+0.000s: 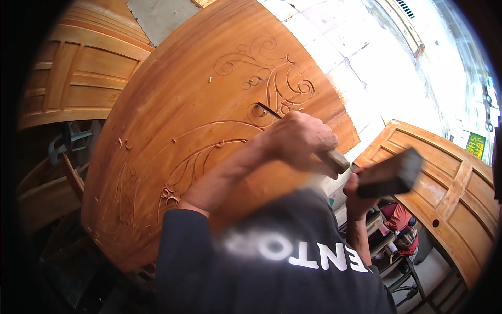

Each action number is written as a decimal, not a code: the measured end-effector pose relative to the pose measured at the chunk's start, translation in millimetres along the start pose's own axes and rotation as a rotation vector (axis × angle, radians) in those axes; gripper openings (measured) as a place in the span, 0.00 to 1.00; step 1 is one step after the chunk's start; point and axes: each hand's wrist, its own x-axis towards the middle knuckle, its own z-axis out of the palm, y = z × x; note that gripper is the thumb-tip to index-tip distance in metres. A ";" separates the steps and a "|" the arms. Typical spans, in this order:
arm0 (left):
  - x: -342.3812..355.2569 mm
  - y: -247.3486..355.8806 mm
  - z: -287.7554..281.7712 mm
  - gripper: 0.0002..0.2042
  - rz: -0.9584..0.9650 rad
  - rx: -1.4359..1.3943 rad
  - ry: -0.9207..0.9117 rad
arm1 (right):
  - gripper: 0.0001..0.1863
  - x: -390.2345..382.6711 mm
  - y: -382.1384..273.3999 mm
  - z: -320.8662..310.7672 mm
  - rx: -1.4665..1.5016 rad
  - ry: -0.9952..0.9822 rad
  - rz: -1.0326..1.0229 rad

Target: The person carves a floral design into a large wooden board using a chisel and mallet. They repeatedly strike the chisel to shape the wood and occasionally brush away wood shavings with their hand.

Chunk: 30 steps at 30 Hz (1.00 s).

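My left hand (pixel 300 136) is closed round a chisel with a wooden handle (pixel 339 162); its dark blade (pixel 267 110) angles onto scrollwork (pixel 290 89) cut into a large reddish-brown wooden panel (pixel 146 104). Off to the right, below the chisel's butt, my right hand (pixel 355 201) grips a dark, blocky mallet (pixel 392 172), blurred at its head. A few pale shavings (pixel 125 144) lie on the panel's left part, and more carved curves (pixel 188 172) run below my left forearm.
Panelled wooden doors lie at upper left (pixel 89 78) and right (pixel 444 183). Below the right door are dark metal frames and red cloths (pixel 397 220). A plastic stool (pixel 73 144) sits under the left door, and bright tiled floor (pixel 340 52) shows beyond the carved panel.
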 end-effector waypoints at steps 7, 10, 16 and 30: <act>4.7 -5.7 10.4 0.20 -0.024 -0.046 0.016 | 0.26 6.0 0.9 17.5 -0.263 -0.018 -0.155; 7.7 -8.0 10.1 0.20 -0.072 0.006 0.036 | 0.22 15.9 15.6 13.5 -0.450 -0.006 -0.177; 18.4 -11.2 19.1 0.20 -0.128 0.030 0.061 | 0.26 26.2 20.2 13.1 0.359 0.187 0.082; 26.7 -32.2 28.7 0.17 -0.116 0.296 0.147 | 0.35 73.2 29.8 30.7 -0.112 -0.261 -0.094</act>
